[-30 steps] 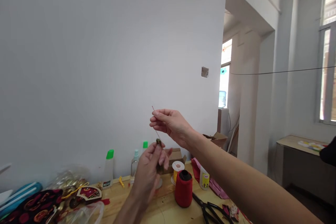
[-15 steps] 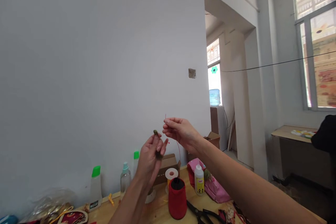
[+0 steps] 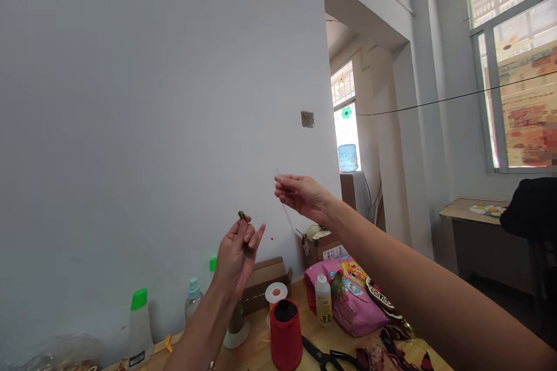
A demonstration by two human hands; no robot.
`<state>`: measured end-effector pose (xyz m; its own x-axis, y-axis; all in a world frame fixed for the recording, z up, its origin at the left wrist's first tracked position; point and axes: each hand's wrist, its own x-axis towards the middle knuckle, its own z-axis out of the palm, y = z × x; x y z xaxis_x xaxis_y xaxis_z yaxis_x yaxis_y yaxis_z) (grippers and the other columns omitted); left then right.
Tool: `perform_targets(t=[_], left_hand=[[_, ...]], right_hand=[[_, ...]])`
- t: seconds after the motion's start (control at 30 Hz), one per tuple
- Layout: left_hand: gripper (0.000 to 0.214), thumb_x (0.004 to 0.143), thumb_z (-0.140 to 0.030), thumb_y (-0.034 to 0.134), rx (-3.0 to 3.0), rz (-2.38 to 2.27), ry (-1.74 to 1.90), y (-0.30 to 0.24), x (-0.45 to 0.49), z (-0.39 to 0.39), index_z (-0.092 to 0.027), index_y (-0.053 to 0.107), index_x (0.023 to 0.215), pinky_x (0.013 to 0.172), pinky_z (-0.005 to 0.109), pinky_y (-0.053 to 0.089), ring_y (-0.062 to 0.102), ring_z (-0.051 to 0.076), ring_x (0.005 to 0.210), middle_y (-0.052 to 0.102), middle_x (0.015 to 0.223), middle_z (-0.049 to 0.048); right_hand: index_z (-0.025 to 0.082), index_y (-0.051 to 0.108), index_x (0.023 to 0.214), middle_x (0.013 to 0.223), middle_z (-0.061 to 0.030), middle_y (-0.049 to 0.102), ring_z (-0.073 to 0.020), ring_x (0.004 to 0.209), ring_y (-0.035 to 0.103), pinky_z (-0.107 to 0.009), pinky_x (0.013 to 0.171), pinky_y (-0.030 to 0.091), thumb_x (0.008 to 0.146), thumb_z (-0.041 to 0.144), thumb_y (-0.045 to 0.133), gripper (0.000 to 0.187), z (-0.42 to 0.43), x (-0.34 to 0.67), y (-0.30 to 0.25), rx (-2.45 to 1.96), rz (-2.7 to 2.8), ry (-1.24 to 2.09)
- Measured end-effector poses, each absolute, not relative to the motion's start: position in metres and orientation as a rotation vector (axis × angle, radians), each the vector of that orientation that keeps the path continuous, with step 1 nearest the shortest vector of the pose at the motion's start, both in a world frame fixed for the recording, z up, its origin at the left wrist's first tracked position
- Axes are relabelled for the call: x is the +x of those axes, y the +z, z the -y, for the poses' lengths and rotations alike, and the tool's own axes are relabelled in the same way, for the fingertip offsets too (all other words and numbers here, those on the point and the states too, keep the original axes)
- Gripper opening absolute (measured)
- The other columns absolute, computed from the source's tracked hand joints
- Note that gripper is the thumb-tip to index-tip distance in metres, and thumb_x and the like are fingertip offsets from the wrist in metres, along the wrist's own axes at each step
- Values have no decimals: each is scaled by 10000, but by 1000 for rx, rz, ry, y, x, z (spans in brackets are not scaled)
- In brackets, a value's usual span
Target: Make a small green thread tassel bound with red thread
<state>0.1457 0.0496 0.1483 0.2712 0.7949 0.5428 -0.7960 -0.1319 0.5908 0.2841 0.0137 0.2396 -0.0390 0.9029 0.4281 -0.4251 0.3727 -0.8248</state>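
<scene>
My left hand [image 3: 235, 252] is raised over the table, fingers closed around a small dark green piece [image 3: 241, 215]. The piece's top pokes out above the fingertips, and more of it shows below them; its exact kind I cannot make out. Higher and to the right, my right hand [image 3: 302, 192] pinches a thin thread [image 3: 285, 208], blurred, which runs down from the fingertips. A short end sticks up above the pinch. Below both hands a cone of red thread [image 3: 286, 339] stands on the table, beside a white-flanged spool [image 3: 276, 291].
Black-handled scissors [image 3: 322, 353] lie right of the cone. A white glue bottle [image 3: 323, 301] stands by a pink bag [image 3: 357, 313]. An open cardboard box [image 3: 265, 278] is behind the spool. Green-capped bottles, one a white bottle [image 3: 140, 330], line the wall at left.
My right hand has risen, drawing the thread up and farther from my left hand. My left hand still grips the green piece. The view has turned slightly right.
</scene>
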Motion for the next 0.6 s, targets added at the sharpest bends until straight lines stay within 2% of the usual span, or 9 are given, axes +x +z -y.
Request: perform_targets(t=[0.03, 0.1, 0.17, 0.33, 0.43, 0.6], left_hand=[[91, 805, -186, 528, 1005, 16, 1361, 151, 153, -49, -162, 563, 725, 871, 253, 450, 347, -11, 354, 406, 436, -128], [102, 814, -177, 509, 1009, 24, 1275, 154, 169, -40, -153, 568, 735, 863, 341, 465, 327, -7, 354, 380, 436, -126], [143, 830, -168, 476, 1014, 35, 1195, 155, 178, -26, -147, 570, 724, 850, 381, 471, 288, -13, 343, 364, 441, -125], [150, 802, -48, 469, 1011, -19, 1181, 150, 140, -6, -139, 587, 782, 652, 189, 510, 279, -31, 329, 363, 457, -118], [148, 798, -45, 473, 1047, -46, 1280, 152, 95, -7, -132, 591, 781, 507, 110, 449, 238, -28, 329, 343, 460, -114], [148, 796, -248, 534, 1298, -373, 1277, 165, 41, 0, -139, 602, 722, 475, 147, 430, 202, 5, 357, 305, 431, -107]], right_hand=[[87, 599, 678, 590, -16, 613, -82, 524, 602, -155, 500, 512, 743, 83, 585, 66, -10, 276, 245, -517, 1190, 1166], [94, 593, 670, 593, -5, 612, -75, 544, 606, -152, 535, 515, 755, 94, 574, 87, -6, 262, 260, -475, 1203, 1130], [111, 575, 670, 584, 19, 604, -56, 553, 602, -137, 573, 512, 781, 108, 546, 115, -5, 258, 280, -434, 1153, 1033], [154, 519, 684, 564, 76, 574, -9, 542, 575, -84, 600, 494, 814, 126, 511, 133, -6, 305, 304, -436, 924, 747], [157, 519, 655, 562, 65, 580, -8, 557, 577, -72, 616, 489, 798, 109, 520, 151, 0, 342, 274, -532, 851, 686], [133, 533, 557, 486, 17, 560, -84, 436, 539, -184, 434, 472, 618, 13, 629, 165, 17, 357, 164, -849, 895, 677]])
